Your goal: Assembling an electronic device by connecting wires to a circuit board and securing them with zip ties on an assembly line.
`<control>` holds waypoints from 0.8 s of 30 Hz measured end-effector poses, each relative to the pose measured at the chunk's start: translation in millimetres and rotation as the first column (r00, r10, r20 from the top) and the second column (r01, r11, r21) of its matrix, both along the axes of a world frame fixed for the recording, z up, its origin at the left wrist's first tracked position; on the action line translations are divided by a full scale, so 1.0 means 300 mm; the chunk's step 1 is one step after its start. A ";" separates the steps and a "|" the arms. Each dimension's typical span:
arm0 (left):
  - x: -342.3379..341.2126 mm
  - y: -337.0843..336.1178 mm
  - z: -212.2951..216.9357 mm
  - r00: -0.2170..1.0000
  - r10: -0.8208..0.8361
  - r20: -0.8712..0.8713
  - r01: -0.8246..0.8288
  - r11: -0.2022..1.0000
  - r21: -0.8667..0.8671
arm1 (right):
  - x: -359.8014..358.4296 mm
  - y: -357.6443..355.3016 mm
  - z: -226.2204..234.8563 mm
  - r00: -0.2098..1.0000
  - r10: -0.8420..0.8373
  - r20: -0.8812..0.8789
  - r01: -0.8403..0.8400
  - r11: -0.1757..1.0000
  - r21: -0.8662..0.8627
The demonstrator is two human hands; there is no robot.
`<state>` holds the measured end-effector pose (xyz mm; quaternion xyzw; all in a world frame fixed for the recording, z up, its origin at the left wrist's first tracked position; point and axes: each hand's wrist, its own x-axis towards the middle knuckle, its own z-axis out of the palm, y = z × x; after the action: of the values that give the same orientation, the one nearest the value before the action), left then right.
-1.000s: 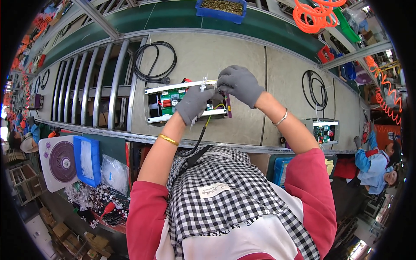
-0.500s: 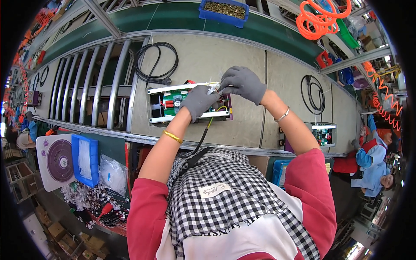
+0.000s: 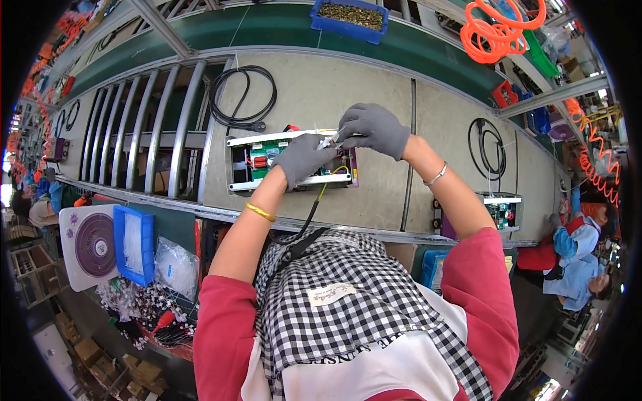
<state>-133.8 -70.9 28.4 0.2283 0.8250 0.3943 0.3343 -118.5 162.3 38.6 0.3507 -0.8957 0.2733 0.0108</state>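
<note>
An open electronic unit with white side rails, green circuit boards and a purple end panel lies on the workbench in front of me. My left hand, in a grey glove, reaches over its right half, fingers closed round a small white connector. From the right, my gloved right hand pinches at the same white piece, its fingertips almost meeting the left ones. Exactly how each fingertip grips is hidden. A yellow-green wire and a black cable run from the unit toward my apron.
A coiled black cable lies behind the unit; another coil lies right, near a second unit. Metal rollers are at left. A blue bin of brass-coloured parts stands at the back. A co-worker is at far right.
My left hand has shifted slightly left over the unit. The right hand stays nearly in place, and both remain at the white connector.
</note>
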 end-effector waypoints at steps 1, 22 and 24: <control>-0.001 -0.009 -0.002 0.999 -0.005 -0.038 0.005 1.000 -0.003 | -0.004 -0.007 0.008 1.000 0.006 0.002 -0.006 1.000 0.029; 0.045 0.031 -0.057 0.960 0.254 -0.120 -0.232 0.958 0.170 | 0.078 -0.077 0.013 0.965 -0.255 -0.063 0.256 0.967 -0.003; 0.053 0.037 -0.075 0.957 0.261 -0.127 -0.238 0.956 0.174 | 0.094 -0.086 0.005 0.961 -0.274 -0.049 0.270 0.960 -0.068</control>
<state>-118.0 -59.8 6.0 0.1764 0.8363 0.4788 0.2005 -90.1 136.4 40.1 0.2315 -0.9259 0.2863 0.0847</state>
